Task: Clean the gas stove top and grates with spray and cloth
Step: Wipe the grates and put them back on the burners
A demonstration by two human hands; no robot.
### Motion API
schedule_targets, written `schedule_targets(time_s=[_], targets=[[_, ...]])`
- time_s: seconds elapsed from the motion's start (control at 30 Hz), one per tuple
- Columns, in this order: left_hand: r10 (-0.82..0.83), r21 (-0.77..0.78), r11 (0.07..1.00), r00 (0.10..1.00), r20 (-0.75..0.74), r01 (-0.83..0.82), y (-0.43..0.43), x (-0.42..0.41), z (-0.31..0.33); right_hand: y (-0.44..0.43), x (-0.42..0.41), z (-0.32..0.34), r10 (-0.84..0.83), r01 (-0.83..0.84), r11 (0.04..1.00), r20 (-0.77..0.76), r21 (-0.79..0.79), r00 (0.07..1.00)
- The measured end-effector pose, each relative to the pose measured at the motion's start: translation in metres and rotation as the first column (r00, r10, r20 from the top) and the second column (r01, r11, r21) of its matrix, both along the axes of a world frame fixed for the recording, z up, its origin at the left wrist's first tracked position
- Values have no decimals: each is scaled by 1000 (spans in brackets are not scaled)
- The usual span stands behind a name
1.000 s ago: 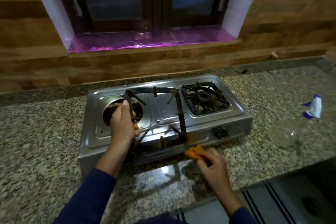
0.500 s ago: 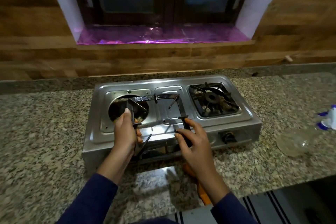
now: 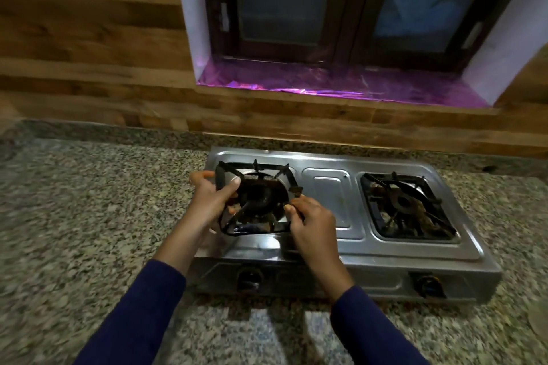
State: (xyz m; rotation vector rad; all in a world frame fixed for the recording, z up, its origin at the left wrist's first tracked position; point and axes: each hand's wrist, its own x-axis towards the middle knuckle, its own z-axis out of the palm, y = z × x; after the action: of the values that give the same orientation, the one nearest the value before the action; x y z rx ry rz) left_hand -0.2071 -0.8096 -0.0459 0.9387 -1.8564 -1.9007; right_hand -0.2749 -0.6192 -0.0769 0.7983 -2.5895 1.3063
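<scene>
- Left grip (image 3: pixel 213 198) is clamped on the left bar of the left grate (image 3: pixel 261 231), thumb over the top and fingers curled under.
- Right grip (image 3: pixel 311 225) pinches the same grate at its near-right corner, fingers curled on the bar.
- So the grate spans betw. the two grips: it runs right from the left grip, and left and away from the right grip.
- The grate is approx. square, so it has no real long axis. What matters is its turn, since its bars sit a bit skewed vs. the edges of the stove (image 3: pixel 323 192).
- Directly under both grips is the left burner (image 3: pixel 258 195) in its recess.
- Can't tell if the grate's feet touch the steel or hang just above it.
- Judgement: the step in hand is seating the grate. It needs a small twist to square it w/ the recess, then straight down, both grips together.
- Risk: a foot may land on the recess rim and leave the grate rocking.
- The right grate (image 3: pixel 369 207) sits flat over its own burner, well to the right of the right grip. That makes it the nearer grip if this one is tackled later.
- Cloth and spray are not in view. The speckled worktop (image 3: pixel 89 216) spreads out left of the left grip.
</scene>
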Motion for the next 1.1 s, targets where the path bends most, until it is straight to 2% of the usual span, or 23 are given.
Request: schedule_targets(time_s=[0.13,0.2,0.4,0.83,1.1], targets=[[-154,-199,964,979,136,179,-23,-3,-5,-12,-13,-7,8,-7,1000,44,-12,999],[-188,-250,943,971,145,220,-34,-7,-8,-16,-21,-12,-4,5,1000,50,-16,999],[-80,-519,833,971,227,190,-52,-28,-23,-20,-28,-23,-56,56,998,54,-12,997],[-79,-628,733,950,301,260,-72,-39,-48,-38,-21,-37,-124,124,982,-11,145,992],[-121,-654,691,941,316,309,-90,-37,-55,-54,-7,-38,-209,201,959,16,197,978]])
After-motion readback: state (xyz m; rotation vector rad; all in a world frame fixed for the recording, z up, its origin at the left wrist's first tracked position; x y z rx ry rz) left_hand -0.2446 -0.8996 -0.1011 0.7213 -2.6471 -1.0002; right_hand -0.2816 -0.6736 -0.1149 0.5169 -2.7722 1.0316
